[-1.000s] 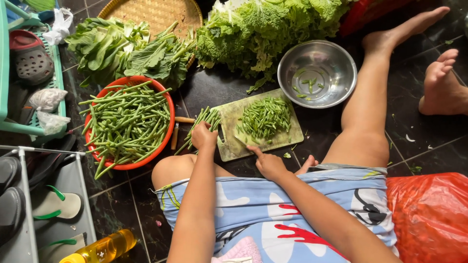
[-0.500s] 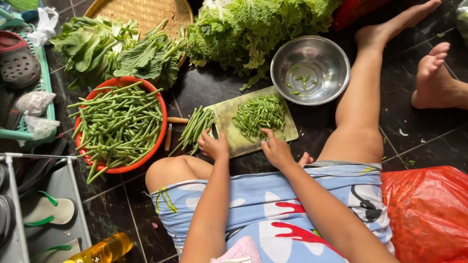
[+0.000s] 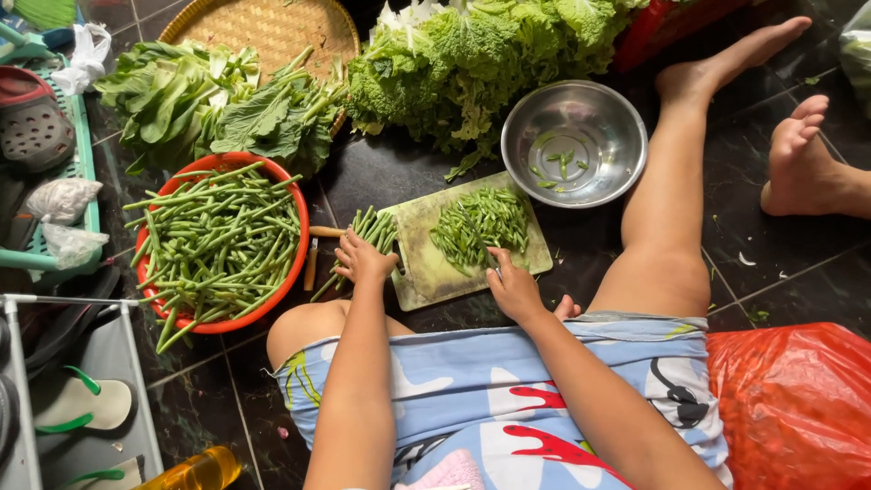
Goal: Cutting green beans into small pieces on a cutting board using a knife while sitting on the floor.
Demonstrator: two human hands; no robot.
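Left hand (image 3: 361,259) gripping bean bunch (image 3: 370,229) at board (image 3: 426,272) 9 o'clock edge | right hand (image 3: 513,289) at 5 o'clock, grip unclear | cut pile (image 3: 479,225) lying mid-board, few bits sitting in bowl (image 3: 573,141) | red basin (image 3: 220,243) brimming; judging most beans uncut.

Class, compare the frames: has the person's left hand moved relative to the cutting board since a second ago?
Yes, slightly. The left hand holding the bundle of long beans has slid off the cutting board to its left edge, toward the red bowl.
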